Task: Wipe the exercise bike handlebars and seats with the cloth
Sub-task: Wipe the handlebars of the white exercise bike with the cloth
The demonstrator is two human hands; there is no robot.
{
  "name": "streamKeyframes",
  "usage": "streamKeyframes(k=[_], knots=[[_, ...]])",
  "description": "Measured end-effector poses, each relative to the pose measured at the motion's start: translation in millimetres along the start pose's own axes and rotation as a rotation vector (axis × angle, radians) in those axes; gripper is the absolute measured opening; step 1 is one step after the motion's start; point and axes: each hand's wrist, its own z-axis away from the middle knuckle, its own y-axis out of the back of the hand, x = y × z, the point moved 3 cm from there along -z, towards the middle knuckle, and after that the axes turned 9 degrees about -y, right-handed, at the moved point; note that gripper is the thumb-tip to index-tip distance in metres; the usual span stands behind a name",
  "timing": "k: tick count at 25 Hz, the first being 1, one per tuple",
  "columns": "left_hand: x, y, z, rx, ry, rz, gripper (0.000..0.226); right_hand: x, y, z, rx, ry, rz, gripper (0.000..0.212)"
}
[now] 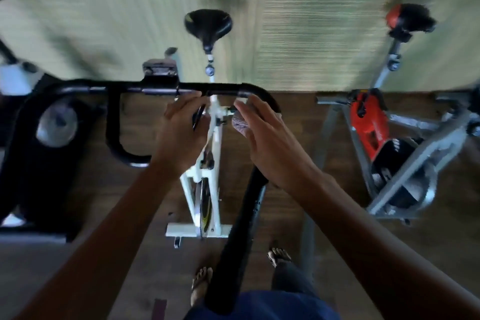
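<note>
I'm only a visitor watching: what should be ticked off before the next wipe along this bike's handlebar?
1. Cloth in hand: ok, bunched under the right hand.
2. Cloth touching the black handlebar: cannot tell; the right hand reaches the bar's bend, but motion blur hides any contact.
3. Left hand steadying the bar: cannot tell; its fingers are at the bar, but the grip is unclear.
4. Black seat unobstructed for later: ok, nothing lies on it.
5. Red bike's seat reachable from here: probably not ok; it stands well off to the right.
</note>
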Motion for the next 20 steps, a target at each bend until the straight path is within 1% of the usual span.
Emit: streamKeyframes(k=[1,2,4,6,8,9,11,12,13,16,18,20], knots=[[13.2,8.9,12.4,0.066,0.034,-0.001,0.031,-4.3,5.4,0.5,-0.052,0.107,-0.040,0.059],[27.1,17.4,28.0,0.102,0.107,0.021,0.029,-8.2,10.0,2.7,-0.121,0.186,-0.099,0.055],[55.5,34.7,64.5,0.122,0.311,0.137,0.028,-14.5,16.1,12.0,-0.301,0.295,-0.229,0.049],[88.8,53.3,102.4,0.181,0.464,0.278,0.024,-20.0,16.4,28.1,-0.472,0.411,-0.339,0.041],[127.5,69.0,136.4,0.330,0.565,0.352,0.021,-25.9,14.6,48.5,-0.599,0.476,-0.407,0.040],[148.3,74.0,152.2,0.441,0.624,0.374,0.020,-29.6,13.9,59.6,-0.636,0.505,-0.434,0.042],[187.1,73.4,177.6,0.670,0.687,0.369,0.019,-35.8,15.5,79.9,-0.668,0.547,-0.498,0.045],[203.5,68.6,186.9,0.754,0.691,0.299,0.018,-38.2,17.3,89.2,-0.673,0.577,-0.524,0.046],[217.0,61.2,193.2,0.804,0.689,0.208,0.017,-38.8,18.4,97.7,-0.670,0.618,-0.537,0.046],[238.9,35.3,202.8,0.837,0.622,-0.030,0.019,-33.1,13.2,117.7,-0.648,0.731,-0.497,0.046],[244.4,21.0,205.4,0.860,0.564,-0.169,0.022,-22.4,6.4,120.8,-0.558,0.807,-0.483,0.047],[248.1,6.3,204.6,0.848,0.552,-0.266,0.027,-10.2,-1.8,115.4,-0.492,0.867,-0.485,0.045]])
